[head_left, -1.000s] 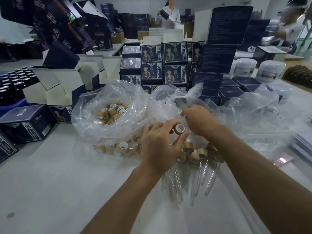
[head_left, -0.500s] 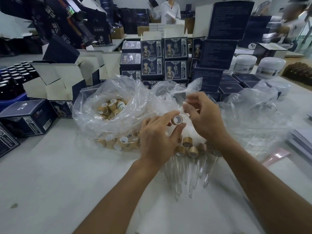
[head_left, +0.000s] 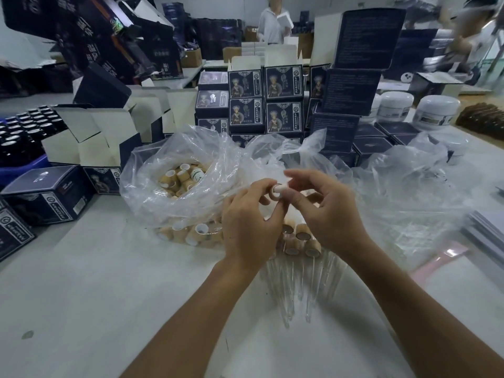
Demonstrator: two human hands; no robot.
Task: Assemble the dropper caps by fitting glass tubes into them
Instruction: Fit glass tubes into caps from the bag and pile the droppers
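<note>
Head view. Left hand (head_left: 249, 230) pinches a tan dropper cap (head_left: 275, 192) between thumb and forefinger, raised above the middle of the bench (head_left: 114, 290), in front of the clear plastic bag of loose caps (head_left: 180, 178). The cap's short axis lies roughly level, open end turned right toward the right hand (head_left: 331, 214). Right fingers (head_left: 297, 178) close on something white at the cap's mouth; whether that is a rubber bulb or a tube end cannot be told. No tube shaft is visible in either hand.

Finished droppers (head_left: 297, 257) lie in a fan directly under the hands: caps toward the far edge, glass tubes' long axes running toward the near edge, tips nearest the wearer.

Judgement: step in hand is seating an insert into the cap. To do it well, keep the cap steady in the left pinch, line the part up with the cap's axis, and push straight without twisting sideways, since glass would likely chip under a skewed load.
</note>
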